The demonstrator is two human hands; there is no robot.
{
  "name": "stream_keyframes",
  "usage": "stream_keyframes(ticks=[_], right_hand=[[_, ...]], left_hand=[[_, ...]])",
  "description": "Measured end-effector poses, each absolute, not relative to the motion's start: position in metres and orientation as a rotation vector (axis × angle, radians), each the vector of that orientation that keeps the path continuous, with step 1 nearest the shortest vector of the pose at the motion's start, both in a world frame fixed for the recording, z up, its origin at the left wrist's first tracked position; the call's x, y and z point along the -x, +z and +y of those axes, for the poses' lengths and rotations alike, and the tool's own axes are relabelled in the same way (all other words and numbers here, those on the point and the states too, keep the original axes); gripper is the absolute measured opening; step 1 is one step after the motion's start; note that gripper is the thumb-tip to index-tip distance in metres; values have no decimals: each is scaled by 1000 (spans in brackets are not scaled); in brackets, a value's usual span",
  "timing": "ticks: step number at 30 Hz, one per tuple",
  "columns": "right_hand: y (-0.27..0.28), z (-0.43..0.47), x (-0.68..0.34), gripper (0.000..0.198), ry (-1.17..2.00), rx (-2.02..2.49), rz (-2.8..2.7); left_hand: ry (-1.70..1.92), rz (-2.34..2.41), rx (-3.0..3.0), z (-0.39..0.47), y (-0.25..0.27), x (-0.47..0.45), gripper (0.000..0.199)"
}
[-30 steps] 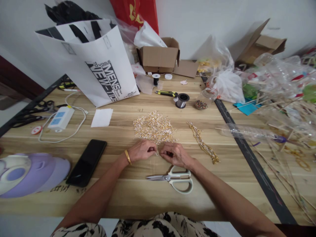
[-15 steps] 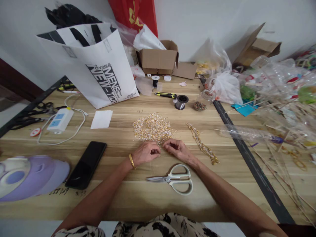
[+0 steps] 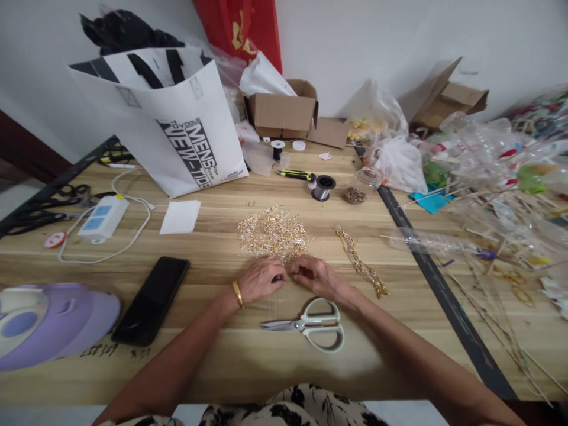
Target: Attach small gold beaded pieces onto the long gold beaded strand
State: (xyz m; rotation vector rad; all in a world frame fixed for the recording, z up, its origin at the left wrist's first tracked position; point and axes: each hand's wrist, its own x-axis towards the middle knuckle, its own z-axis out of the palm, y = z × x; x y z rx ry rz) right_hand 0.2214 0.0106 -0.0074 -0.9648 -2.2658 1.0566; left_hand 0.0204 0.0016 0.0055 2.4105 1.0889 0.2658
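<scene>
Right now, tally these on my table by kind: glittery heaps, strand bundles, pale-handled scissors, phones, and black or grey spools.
Glittery heap: 1
Strand bundle: 1
Pale-handled scissors: 1
Phone: 1
Black spool and grey spool: 2
Total: 6

Gold pile [image 3: 273, 234] blocks way ahead; scissors [image 3: 302, 323] obstruct near side; open lane between pile and white paper [image 3: 180, 217].

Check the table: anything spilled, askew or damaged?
Nothing looks clearly spilled or damaged. The tiny gold pieces lie in a loose pile just beyond the left hand and right hand. The messiest spot is the jumble of plastic and sticks at right, a clear tube lying across the dark strip.
</scene>
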Motion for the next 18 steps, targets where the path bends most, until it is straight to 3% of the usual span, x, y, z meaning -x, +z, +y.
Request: stream_keyframes(ticks=[8, 18], right_hand=[[-9, -10, -213, 12, 611, 982, -2547], [-17, -13, -212, 15, 432, 990, -2579]], left_hand=[[394, 1087, -2153, 10, -4, -12, 6], [379, 1049, -2085, 13, -6, -7, 8]])
